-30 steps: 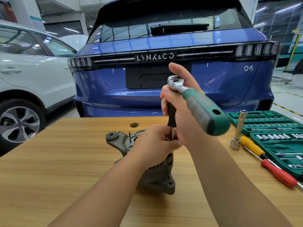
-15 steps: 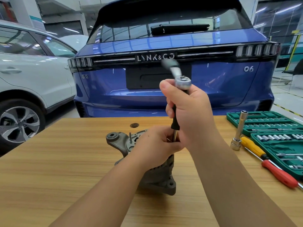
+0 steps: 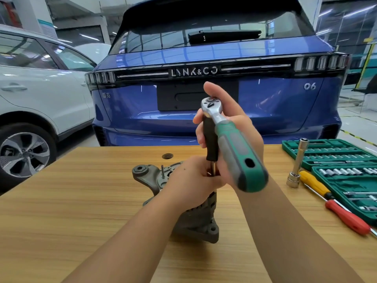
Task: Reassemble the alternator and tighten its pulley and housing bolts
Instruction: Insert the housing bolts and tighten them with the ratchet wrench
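Workshop scene, seen from a head-worn camera looking down at a person's two bare forearms over a wooden table (image 3: 61, 211). At center frame, a grey cast-metal alternator (image 3: 195, 221) stands on end on the table, its mounting ear w/ a hex hole pointing toward center-left. The left hand (image 3: 189, 184) comes in from the lower left and is clenched around the top of the alternator and the lower end of a thin metal shaft. The right hand (image 3: 230, 139), coming in from the lower right, grips the black extension handle (image 3: 210, 139) that stands upright on that shaft; fingers wrapped around it, index finger raised behind the tool head. A ratchet wrench (image 3: 232, 144) sits on top of the extension: chrome head at upper center, green-and-grey handle angled down-right toward the camera, blurred at its end.

Right side of frame: an open green socket set case (image 3: 336, 158) w/ rows of sockets, a long chrome socket (image 3: 297, 166) standing upright just beside it, and two screwdrivers, one w/ yellow handle (image 3: 314, 184), one w/ red handle (image 3: 346, 218), lying by the case's near edge. Small round hole (image 3: 167, 156) in the table behind the alternator.

Background: rear of a blue car (image 3: 204, 88) badged "LYNK&CO" and "06" fills the upper center; a white car (image 3: 40, 88) is at upper left.
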`<state>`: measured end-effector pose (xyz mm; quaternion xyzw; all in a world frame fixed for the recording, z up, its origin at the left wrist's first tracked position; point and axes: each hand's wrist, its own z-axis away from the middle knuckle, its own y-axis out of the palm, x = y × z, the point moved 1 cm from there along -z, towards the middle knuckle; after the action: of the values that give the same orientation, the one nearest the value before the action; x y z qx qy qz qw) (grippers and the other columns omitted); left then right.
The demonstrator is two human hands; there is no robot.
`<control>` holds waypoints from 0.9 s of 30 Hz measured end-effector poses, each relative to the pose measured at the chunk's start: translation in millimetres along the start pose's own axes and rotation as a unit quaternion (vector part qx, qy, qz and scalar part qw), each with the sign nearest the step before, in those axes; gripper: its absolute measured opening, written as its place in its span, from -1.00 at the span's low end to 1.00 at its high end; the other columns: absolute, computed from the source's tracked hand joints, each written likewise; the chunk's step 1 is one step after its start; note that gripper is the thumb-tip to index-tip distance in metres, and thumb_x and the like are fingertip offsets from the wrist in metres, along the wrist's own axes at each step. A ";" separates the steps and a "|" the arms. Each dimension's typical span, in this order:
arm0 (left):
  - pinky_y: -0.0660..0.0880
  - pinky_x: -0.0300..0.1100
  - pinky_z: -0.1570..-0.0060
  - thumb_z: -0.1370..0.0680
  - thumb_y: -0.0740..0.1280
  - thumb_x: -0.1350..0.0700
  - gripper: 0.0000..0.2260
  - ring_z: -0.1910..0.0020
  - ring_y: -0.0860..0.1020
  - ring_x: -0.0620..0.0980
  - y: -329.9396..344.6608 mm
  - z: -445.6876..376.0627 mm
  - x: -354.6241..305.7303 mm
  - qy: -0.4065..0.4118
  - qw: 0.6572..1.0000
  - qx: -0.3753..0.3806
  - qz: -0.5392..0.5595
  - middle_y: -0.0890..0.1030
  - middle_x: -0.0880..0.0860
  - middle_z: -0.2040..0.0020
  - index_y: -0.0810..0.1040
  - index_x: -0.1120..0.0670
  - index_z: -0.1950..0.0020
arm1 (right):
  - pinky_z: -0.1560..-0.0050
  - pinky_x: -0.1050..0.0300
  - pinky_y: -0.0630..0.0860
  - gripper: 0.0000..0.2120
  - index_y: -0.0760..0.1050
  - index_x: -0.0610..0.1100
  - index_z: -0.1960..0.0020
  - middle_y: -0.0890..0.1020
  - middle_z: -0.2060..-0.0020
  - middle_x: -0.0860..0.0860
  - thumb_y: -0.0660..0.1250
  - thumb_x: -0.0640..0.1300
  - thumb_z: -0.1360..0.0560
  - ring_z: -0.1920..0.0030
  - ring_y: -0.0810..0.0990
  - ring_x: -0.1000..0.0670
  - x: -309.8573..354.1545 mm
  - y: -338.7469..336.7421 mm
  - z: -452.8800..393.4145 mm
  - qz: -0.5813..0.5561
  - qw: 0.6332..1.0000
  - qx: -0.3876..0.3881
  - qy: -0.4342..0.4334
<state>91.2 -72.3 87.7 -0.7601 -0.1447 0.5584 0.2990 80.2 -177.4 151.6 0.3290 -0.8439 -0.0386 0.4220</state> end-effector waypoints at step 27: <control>0.59 -0.14 0.15 -0.60 0.39 0.05 -0.92 0.27 0.61 -0.13 -6.0 4.8 -12.7 0.018 0.999 0.009 -0.043 0.69 -0.04 0.22 0.64 -0.09 0.08 | 0.38 0.05 0.41 -0.61 0.47 0.04 -0.18 0.55 0.31 -0.06 0.28 -0.20 -0.37 0.44 0.46 -0.02 1.6 1.3 -7.6 0.108 0.993 -0.020 -0.037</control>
<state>83.2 -73.3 100.1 -0.7602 -0.1675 0.5328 0.3319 84.4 -175.7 158.0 0.2256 -0.8884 -0.0217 0.3992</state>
